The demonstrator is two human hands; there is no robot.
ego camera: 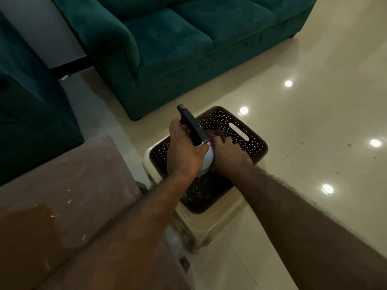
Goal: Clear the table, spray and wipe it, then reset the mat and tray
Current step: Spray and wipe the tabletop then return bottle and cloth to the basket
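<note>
Scanning from the left edge, I note a dark green armchair (27,114) and, below it, the brown worktop (69,185), bare where it shows, with a darker wet-looking patch and a few pale flecks on its surface. Behind it stands a green sofa (167,49) on the cream tiled floor (314,101), which reflects 5 ceiling lights.

Just beside the worktop's right edge I record a cream plastic stool (201,225), and on it a dark brown perforated basket (236,130) with a slot handle in its far wall.

My left hand (185,151) is wrapped round the neck of the spray bottle (206,158), fingers closed tight on it. The bottle has a white body and a black trigger head, and it leans with the nozzle pointing up and away to the left. The bottle is above the basket; whether its base touches the basket floor I cannot tell, as the hand and forearm cover it.

My right hand (227,153) reaches into the basket immediately right of the bottle, fingers curled down onto a reddish patterned cloth (215,135) lying against the far wall. I cannot tell whether it is gripping the cloth or merely pressing on it.
</note>
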